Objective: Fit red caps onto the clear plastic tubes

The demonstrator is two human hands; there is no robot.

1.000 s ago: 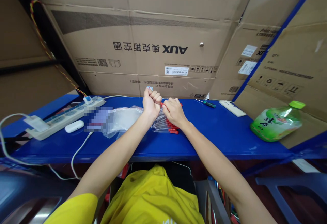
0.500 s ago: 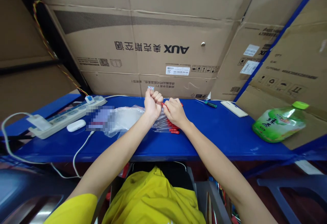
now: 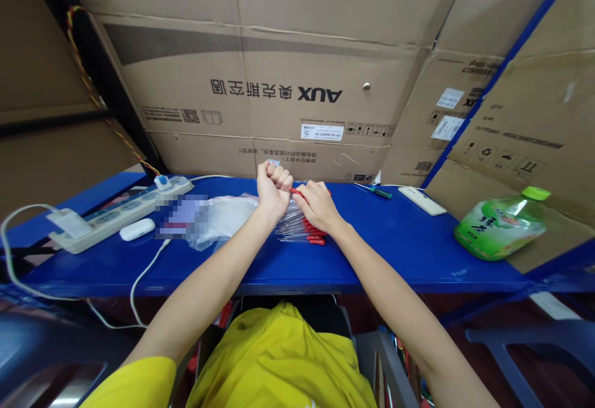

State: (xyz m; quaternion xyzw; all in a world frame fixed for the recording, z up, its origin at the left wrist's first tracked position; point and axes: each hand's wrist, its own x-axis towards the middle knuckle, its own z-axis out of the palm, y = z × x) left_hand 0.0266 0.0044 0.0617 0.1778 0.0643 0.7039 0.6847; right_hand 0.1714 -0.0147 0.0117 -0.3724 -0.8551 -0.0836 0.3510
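Note:
My left hand is a closed fist, raised over the table with its palm side toward me. A red rubber end of a dropper shows between the two hands; its stem seems hidden in the left fist. My right hand is closed round the red end, knuckles up. Beneath and beside the right hand lies a pile of thin clear droppers with red ends pointing right. A small printed label shows just behind the left fist; I cannot tell what it is attached to.
Clear plastic bags lie left of the pile on the blue table. Farther left are a white earphone case and a power strip. To the right are a screwdriver, a phone and a green bottle. Cardboard stands behind.
My left fist has shifted slightly left, and slightly more of the red end shows between the hands. My right hand keeps its grip. The view has tilted a little.

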